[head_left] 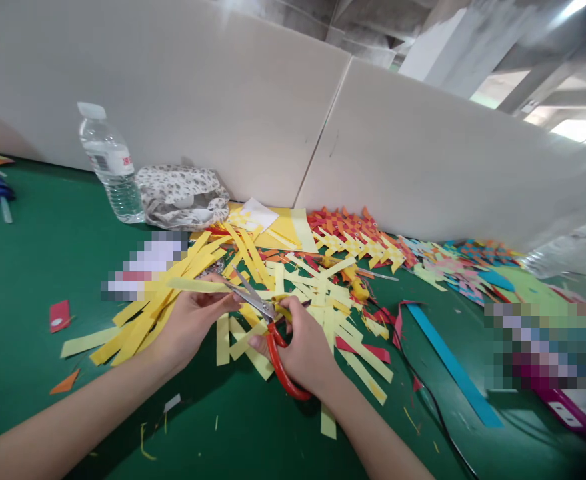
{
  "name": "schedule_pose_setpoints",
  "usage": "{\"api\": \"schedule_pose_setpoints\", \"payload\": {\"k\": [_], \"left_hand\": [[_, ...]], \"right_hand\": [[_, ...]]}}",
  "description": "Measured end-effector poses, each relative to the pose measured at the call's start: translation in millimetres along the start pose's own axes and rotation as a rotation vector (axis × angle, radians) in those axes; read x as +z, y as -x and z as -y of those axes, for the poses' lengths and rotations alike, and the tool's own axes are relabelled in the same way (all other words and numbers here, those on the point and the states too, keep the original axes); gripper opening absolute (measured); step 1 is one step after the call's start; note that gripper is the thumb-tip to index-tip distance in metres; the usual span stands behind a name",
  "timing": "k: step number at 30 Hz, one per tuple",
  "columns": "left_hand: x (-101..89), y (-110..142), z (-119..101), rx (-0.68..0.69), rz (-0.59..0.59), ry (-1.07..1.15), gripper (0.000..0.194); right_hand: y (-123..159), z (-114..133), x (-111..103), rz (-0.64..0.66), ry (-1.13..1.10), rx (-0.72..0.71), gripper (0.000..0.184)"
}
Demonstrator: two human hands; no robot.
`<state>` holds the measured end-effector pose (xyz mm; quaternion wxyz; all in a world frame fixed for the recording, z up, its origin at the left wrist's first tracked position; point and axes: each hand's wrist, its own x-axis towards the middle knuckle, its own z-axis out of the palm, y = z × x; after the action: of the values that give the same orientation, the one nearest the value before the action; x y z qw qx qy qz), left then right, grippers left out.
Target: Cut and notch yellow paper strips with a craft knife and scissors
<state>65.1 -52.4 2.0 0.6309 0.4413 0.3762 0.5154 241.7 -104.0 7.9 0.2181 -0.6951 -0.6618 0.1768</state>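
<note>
My left hand (190,323) pinches a pale yellow paper strip (195,285) between thumb and fingers. Wrapped around the red handles of a pair of scissors (283,370), my right hand (313,350) holds the blades pointing left and up. The blades are parted, with their tips at the strip beside my left fingertips. A bit of yellow paper shows by my right fingers; whether they hold it I cannot tell. Darker yellow strips (143,323) lie in a bundle under and beside my left hand. Pale yellow strips (330,320) are scattered behind and around my right hand.
Behind stand a water bottle (113,167) and a patterned cloth bag (183,197), against a pale partition (223,100). Woven paper pieces (353,233) lie along it. A yellow glue gun (355,283), a black cable (433,400) and a blue strip (455,367) lie to the right.
</note>
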Motion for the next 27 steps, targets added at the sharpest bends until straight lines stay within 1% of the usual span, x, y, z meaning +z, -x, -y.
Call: {"api": "schedule_pose_setpoints", "payload": {"k": [5, 11, 16, 21, 27], "left_hand": [[-0.1, -0.6, -0.1, -0.037, 0.0, 0.024, 0.018], [-1.0, -2.6, -1.2, -0.148, -0.011, 0.007, 0.017], [-2.4, -3.2, -1.8, -0.149, -0.011, 0.067, 0.018], [-5.6, -4.7, -0.3, -0.15, 0.055, 0.112, 0.016], [-6.4, -5.1, 0.0, -0.147, 0.065, 0.12, 0.015]], "right_hand": [[-0.5, 0.0, -1.0, 0.001, -0.021, -0.016, 0.043], [-1.0, 0.5, -3.9, 0.023, -0.079, -0.038, 0.04], [-1.4, 0.6, -4.7, 0.004, -0.092, -0.055, 0.039], [-2.2, -0.2, -4.1, 0.015, -0.142, -0.071, 0.038], [-2.8, -0.6, -3.6, 0.017, -0.171, -0.072, 0.039]]}}
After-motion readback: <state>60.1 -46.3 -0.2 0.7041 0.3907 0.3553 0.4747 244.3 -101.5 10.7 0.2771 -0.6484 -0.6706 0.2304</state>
